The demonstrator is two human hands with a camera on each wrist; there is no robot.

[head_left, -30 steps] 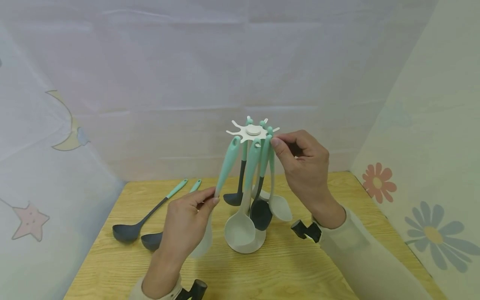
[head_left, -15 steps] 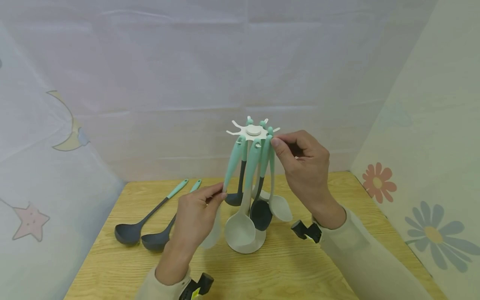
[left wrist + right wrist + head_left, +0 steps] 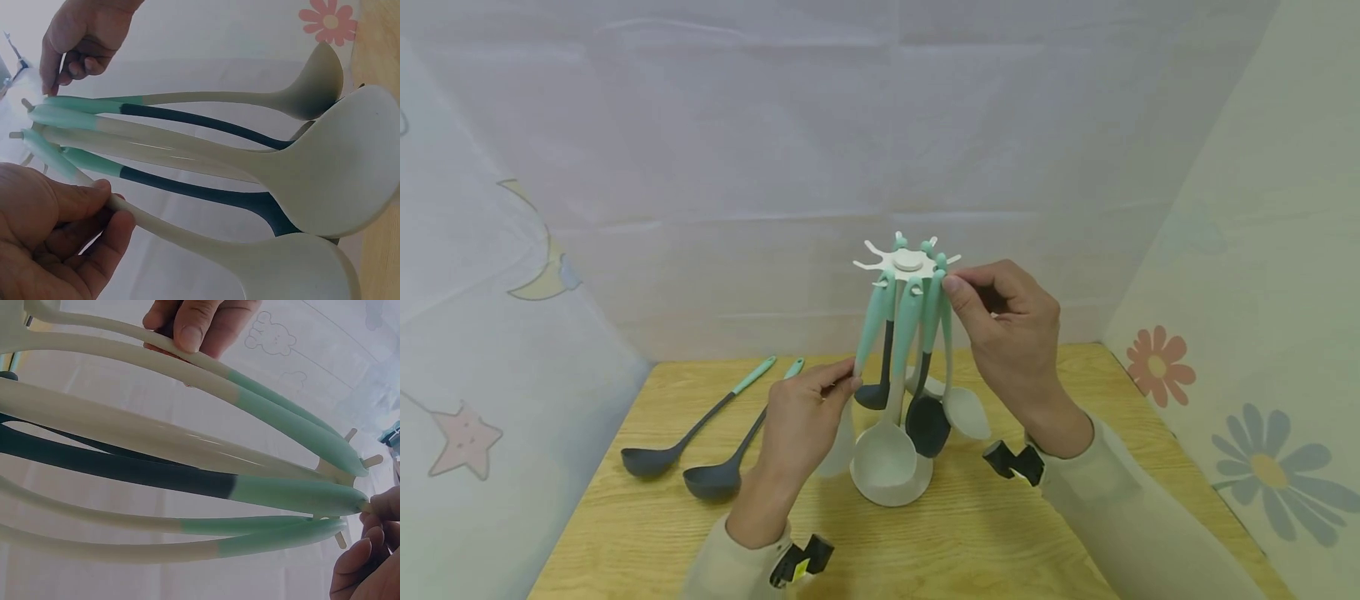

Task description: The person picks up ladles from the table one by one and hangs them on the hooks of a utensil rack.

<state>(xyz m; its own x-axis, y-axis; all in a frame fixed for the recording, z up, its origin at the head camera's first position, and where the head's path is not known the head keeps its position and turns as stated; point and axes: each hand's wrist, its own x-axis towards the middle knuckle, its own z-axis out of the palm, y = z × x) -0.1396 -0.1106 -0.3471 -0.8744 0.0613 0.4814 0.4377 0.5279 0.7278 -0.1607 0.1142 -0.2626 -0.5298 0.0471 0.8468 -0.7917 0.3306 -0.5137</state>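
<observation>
My left hand pinches the pale shaft of a ladle just below its mint-green handle. The top of that handle sits at a front-left hook of a white rotating utensil rack, with the hook tip showing through the hole. My right hand pinches the tip of a hook on the rack's right side, close to the handle end of a dark utensil. Another pale ladle hangs at the front, and several more utensils hang round the rack.
Two dark ladles with mint handles lie on the wooden table to the left. The rack's round white base stands mid-table. Behind is a pale cloth wall; printed side panels flank both sides.
My left hand has moved right and slightly up, bringing the ladle's handle from beside the rack onto the front-left hook. The right hand has stayed in place.
</observation>
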